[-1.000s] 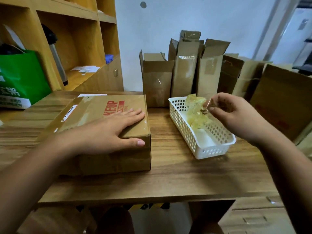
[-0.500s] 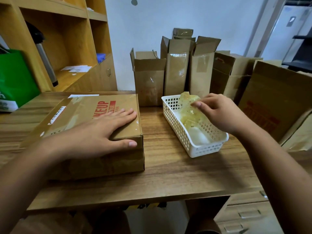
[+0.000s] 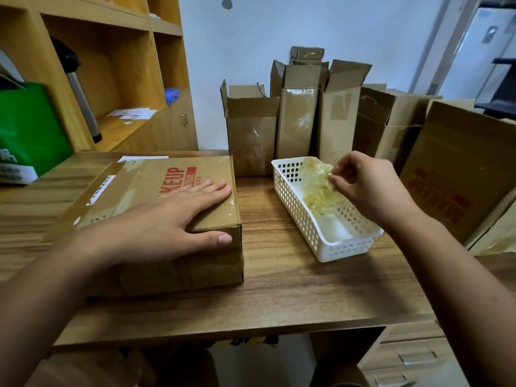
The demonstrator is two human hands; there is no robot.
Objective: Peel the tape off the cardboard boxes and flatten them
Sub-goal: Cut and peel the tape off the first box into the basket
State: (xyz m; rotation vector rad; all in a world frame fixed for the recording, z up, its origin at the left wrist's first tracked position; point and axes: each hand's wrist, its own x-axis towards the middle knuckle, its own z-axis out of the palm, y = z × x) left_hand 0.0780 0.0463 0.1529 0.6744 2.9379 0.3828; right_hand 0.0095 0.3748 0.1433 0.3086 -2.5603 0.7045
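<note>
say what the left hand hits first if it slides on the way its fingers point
After leaving the taped box, the left hand likely meets the far end of the white basket; depth is unclear.

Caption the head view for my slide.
Left hand flat on a brown cardboard box; right hand pinches crumpled yellowish tape over a white plastic basket.

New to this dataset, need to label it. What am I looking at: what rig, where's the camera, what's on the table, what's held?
No machine here: a person works bare-handed, and the picture comes from a camera worn on their head, looking forward and down. The left hand lies flat, fingers straight, on a closed cardboard box on the wooden table. The right hand pinches a wad of crumpled tape in a white basket. Behind, opened boxes stand upright by the wall.
</note>
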